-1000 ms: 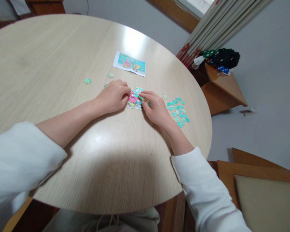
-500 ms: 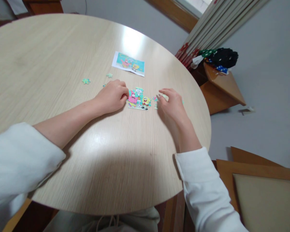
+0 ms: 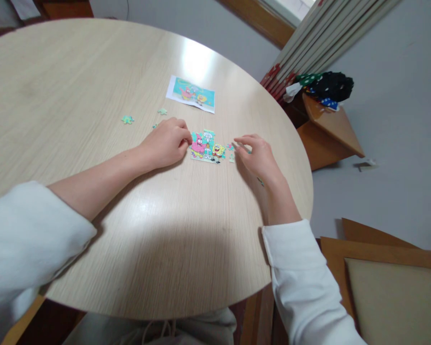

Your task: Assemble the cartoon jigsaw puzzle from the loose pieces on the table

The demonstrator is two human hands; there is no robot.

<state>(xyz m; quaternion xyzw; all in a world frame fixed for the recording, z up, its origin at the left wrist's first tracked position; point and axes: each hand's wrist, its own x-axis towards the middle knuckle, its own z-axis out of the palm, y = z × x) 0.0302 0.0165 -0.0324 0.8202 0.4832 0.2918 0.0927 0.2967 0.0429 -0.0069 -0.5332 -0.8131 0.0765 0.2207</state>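
A partly assembled cartoon puzzle (image 3: 207, 147) lies on the round wooden table (image 3: 93, 76). My left hand (image 3: 167, 142) rests curled at the puzzle's left edge, fingertips pressing on it. To the puzzle's right, my right hand (image 3: 256, 157) hovers low over a pile of teal loose pieces and hides most of them. Its thumb and forefinger pinch a small puzzle piece (image 3: 249, 151). A couple of loose pieces (image 3: 232, 146) lie between that hand and the assembled part.
A printed reference picture (image 3: 191, 93) lies farther back on the table. Two stray teal pieces (image 3: 127, 119) (image 3: 162, 111) sit to the left. Beyond the table's right edge stand a wooden box with dark cloth (image 3: 330, 110), a curtain (image 3: 326, 38) and a chair seat (image 3: 391, 297).
My right hand left the assembled puzzle, moved right over the pile of loose pieces and closed its fingertips there. The left hand stayed at the puzzle's left edge.
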